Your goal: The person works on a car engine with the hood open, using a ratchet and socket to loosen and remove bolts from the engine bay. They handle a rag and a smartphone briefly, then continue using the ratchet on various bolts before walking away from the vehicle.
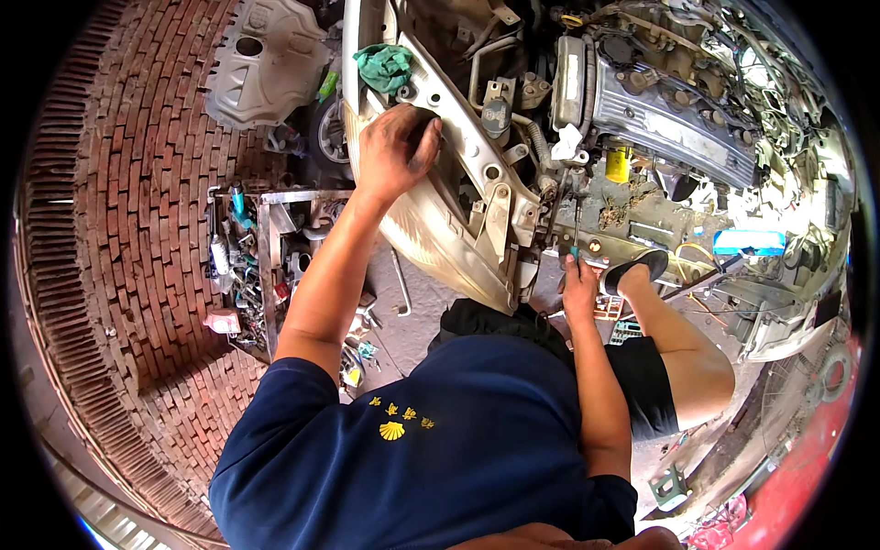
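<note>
A slim screwdriver-like tool with a teal handle (575, 251) stands between the person and the engine bay, its thin dark shaft pointing away from the body. The right hand (579, 288) has its fingers closed around the lower part of that handle. The left hand (396, 151) is curled, thumb apart from the fingers, and rests on the pale cream metal front section of a car (469, 151), which is pierced with round holes; whether anything lies under its palm, I cannot tell.

Just beyond the left hand, a crumpled green cloth (383, 68) lies on the same metal section. Beyond the right hand, inside the bay, are a crumpled white scrap (566, 143), a bright yellow piece (618, 167) and a ribbed silver-grey engine cover (676, 117). A blue-and-white box (749, 242) lies farther right.

To the left of the car, an L-shaped metal bar (401, 284) lies on the floor near a metal-framed rack (266, 238) crowded with tools. A large grey metal cover with a round hole (268, 78) is near the red brick surface (147, 147).
</note>
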A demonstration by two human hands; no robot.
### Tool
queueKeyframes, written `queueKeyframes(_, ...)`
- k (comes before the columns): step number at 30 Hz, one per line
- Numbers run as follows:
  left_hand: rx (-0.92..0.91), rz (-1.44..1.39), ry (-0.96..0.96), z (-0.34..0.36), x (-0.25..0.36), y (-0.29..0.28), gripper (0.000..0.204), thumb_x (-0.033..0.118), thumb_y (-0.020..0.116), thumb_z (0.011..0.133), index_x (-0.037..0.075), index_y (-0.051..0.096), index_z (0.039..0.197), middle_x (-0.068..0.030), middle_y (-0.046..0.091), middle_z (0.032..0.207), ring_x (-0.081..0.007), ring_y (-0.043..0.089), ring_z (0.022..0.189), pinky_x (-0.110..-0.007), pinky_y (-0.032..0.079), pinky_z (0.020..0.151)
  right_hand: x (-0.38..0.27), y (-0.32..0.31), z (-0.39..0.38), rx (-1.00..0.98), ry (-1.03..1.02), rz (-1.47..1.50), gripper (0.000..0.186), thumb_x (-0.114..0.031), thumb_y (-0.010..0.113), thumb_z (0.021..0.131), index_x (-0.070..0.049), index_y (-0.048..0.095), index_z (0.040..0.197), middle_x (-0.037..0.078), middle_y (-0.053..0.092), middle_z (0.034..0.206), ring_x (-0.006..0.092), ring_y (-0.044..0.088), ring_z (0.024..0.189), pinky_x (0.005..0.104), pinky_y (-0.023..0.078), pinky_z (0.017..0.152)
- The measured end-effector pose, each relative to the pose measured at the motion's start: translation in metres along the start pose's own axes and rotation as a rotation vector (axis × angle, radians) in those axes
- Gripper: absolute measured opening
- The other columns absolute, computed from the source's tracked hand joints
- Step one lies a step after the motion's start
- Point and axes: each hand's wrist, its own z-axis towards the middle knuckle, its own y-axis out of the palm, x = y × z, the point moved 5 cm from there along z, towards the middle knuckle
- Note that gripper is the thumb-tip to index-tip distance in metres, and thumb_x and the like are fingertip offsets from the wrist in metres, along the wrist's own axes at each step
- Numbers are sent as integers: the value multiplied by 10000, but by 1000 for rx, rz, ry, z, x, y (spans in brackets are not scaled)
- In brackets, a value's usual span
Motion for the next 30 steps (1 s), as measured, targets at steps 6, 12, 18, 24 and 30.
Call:
queueKeyframes(6,-7,11,-2,1,5,0,132,146,714,897,20,704,860,-164,664,801,-379,654,734,-435,524,679,-60,-6,-19,-1,-141,-954,728,-326,588,1002,-64,293,1614,190,745,921,383,728,834,517,563,754)
queueKeyframes(12,183,-160,244,-11,45,-6,157,58,698,815,16,714,965,-133,678,825,-298,671,719,-392,537,662,-46,-8,-12,-32,-84,-630,716,-345,620,989,-134,344,1615,250,740,981,440,716,895,539,551,803)
queueKeyframes(18,-427,-467,636,-20,208,113,279,106,763,753,14,710,1011,-154,702,960,-356,698,967,-457,577,897,-12,-2,-4,102,-20,-445,558,-490,517,1040,-220,494,1527,246,738,1072,492,690,967,590,529,833)
queueKeyframes(24,-1123,335,751,-51,190,293,246,212,720,839,102,804,1042,-157,743,1204,-320,685,1192,-455,557,961,-24,-8,-7,108,70,-355,499,-453,540,1032,-217,562,1472,250,731,1111,481,691,1016,589,527,876)
queueKeyframes(30,-1205,506,668,-56,141,349,237,200,650,909,119,816,1058,-136,770,1159,-323,733,1105,-451,593,877,-49,-10,-9,131,-27,-452,411,-369,563,1015,-115,599,1336,281,730,903,505,706,848,623,543,760)
